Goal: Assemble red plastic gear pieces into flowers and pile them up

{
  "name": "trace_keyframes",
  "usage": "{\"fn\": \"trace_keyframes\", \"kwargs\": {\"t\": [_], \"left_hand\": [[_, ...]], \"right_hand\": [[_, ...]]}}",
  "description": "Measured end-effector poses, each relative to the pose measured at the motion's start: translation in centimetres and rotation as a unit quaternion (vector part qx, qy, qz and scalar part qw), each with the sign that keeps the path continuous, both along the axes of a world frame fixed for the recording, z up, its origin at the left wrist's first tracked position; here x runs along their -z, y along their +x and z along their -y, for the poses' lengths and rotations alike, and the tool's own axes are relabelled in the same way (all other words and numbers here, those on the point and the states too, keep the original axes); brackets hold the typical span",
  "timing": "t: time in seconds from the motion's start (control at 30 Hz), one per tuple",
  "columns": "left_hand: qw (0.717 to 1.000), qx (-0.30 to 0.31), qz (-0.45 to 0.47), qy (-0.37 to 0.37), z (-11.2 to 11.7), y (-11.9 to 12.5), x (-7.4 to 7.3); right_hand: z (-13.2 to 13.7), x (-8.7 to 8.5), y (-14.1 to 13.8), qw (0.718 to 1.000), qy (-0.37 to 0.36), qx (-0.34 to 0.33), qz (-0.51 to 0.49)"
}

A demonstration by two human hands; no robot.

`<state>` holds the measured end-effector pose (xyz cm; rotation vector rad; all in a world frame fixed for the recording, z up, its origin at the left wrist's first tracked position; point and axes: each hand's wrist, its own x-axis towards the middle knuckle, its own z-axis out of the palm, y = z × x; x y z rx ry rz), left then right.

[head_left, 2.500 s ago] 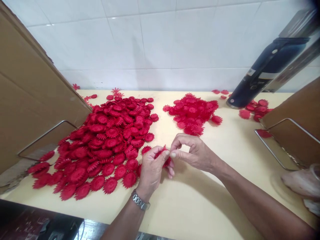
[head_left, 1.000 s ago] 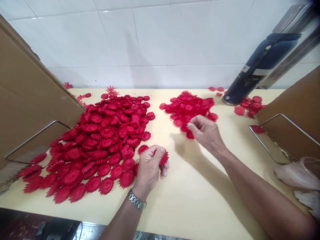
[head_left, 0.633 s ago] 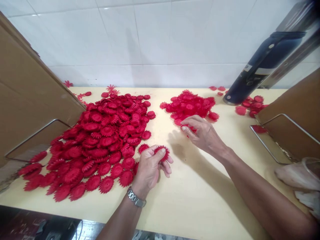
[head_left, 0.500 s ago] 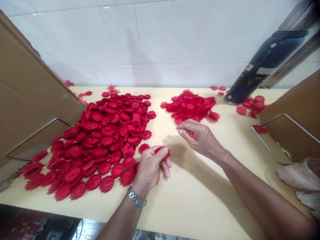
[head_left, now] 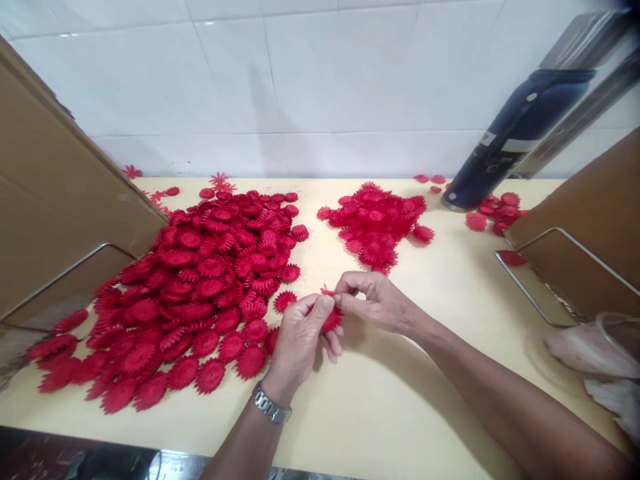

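My left hand (head_left: 300, 340), with a metal watch at the wrist, pinches a red toothed plastic flower disc (head_left: 331, 321) between thumb and fingers. My right hand (head_left: 376, 305) meets it from the right, its fingertips pinched on a smaller red flower piece (head_left: 327, 291) held against that disc. Both hands hover just above the cream table (head_left: 400, 400), to the right of the big heap of red discs (head_left: 200, 287). A smaller heap of red flower pieces (head_left: 377, 223) lies beyond my right hand.
Tilted cardboard boxes with metal wire frames stand at the left (head_left: 55, 220) and right (head_left: 585, 240). A dark blue bottle (head_left: 505, 153) leans at the back right, with a few red pieces (head_left: 495, 213) beside it. A white tiled wall backs the table. A plastic bag (head_left: 595, 353) lies at the right edge.
My right hand reached to the smaller heap, picked up a red piece and came back to my left hand, where the two pieces are now held together. My left hand stayed in place.
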<state>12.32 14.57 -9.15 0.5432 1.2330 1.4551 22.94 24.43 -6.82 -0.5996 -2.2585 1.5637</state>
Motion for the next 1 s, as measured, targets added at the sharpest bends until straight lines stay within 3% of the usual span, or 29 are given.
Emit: {"fn": "trace_keyframes", "kwargs": {"t": [0.13,0.2,0.27,0.37,0.43,0.47,0.53,0.6,0.67,0.73,0.83,1.0], "left_hand": [[1.000,0.016,-0.003,-0.015,0.1,0.1,-0.3],[1.000,-0.002,-0.010,-0.023,0.1,0.2,-0.4],[1.000,-0.019,-0.009,-0.023,0.0,0.1,-0.5],[0.999,-0.042,0.003,-0.022,-0.2,0.1,-0.6],[0.998,-0.055,0.008,-0.025,-0.3,0.0,-0.5],[0.998,-0.057,0.007,-0.026,-0.3,-0.1,-0.4],[0.998,-0.054,0.004,-0.023,-0.3,-0.1,-0.3],[0.999,-0.049,0.003,-0.017,-0.2,-0.2,-0.2],[0.999,-0.047,0.002,-0.015,-0.1,-0.1,-0.1],[0.999,-0.042,-0.002,-0.019,0.0,-0.1,0.0],[0.999,-0.034,-0.013,-0.025,0.1,-0.2,0.1],[0.999,-0.037,-0.017,-0.021,0.2,-0.2,0.2]], "right_hand": [[-1.2,0.5,0.1,0.987,0.077,0.139,-0.009],[-2.8,0.8,0.9,0.957,0.162,0.240,-0.011],[-4.9,1.1,2.0,0.907,0.281,0.310,0.041],[-7.1,1.3,3.5,0.825,0.437,0.326,0.148],[-7.2,1.0,3.6,0.809,0.476,0.309,0.150],[-6.8,0.8,3.4,0.821,0.473,0.291,0.130],[-5.5,0.2,2.7,0.878,0.412,0.231,0.072],[-3.8,-0.4,1.7,0.941,0.300,0.153,0.017],[-2.2,-0.8,0.9,0.978,0.193,0.080,-0.013],[-1.1,-0.9,0.4,0.991,0.124,0.040,-0.021],[-0.1,-0.6,0.0,0.998,0.056,0.031,-0.014],[0.4,-0.3,0.0,0.998,0.030,0.030,-0.043]]}}
